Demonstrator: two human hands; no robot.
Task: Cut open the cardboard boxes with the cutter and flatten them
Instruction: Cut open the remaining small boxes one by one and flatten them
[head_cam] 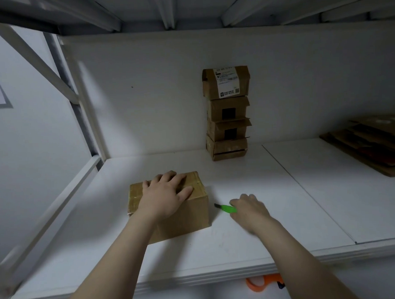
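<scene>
I see flattened cardboard (368,143) at the shelf's (240,248) right edge, a box stack (227,112) at the back. Near the front, my left hand (164,195) lies on the sealed box (183,219), fingers spread flat; my blurred right hand (250,210) covers the green cutter (226,208) just beside it, grip unclear.

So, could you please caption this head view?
Left hand presses a taped box; right hand holds the green cutter beside it.

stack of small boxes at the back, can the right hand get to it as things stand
Probably yes: only open white shelf lies between the right hand and the stack of small boxes, though that hand is busy at the green cutter.
</scene>
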